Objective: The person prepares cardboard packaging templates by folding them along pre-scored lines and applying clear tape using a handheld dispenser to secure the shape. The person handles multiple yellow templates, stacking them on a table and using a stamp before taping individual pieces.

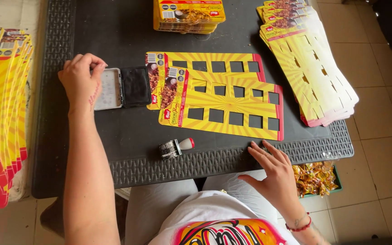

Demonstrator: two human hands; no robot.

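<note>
On the dark tabletop [128, 140], near its left edge, the left hand [81, 79] rests on the open ink pad [121, 87], fingers curled down onto the pale lid half, touching it but not gripping; black pad half sits just right of the fingers. The right hand [271, 168] lies flat at the near edge of the tabletop, fingers spread wide, holding nothing, fingertips just beside the near edge of the front yellow card. The date stamp [174, 147], metal wheels with red-white knob, lies on its side near the near edge, between the two hands, touched by neither.

Mid-table: three yellow punched cards [232, 106] overlapped in a fan, printed ends toward the ink pad. Cannot tell if any carries a stamp mark, too small.

Far right corner: a long slanted stack of cards [314, 68], partly hanging off the edge. Far edge, centre: a neat smaller pile [189, 16]. Off the left edge: another big stack [1, 113] on a cloth-covered surface.

Judged progress: setup looks done, with the pad open and cards laid out, but stamping of these three looks not yet begun since the stamp is down. Large stacks remain, which are finished I cannot tell

Below the right edge, a box of wrapped sweets [315, 178] on the floor
</note>
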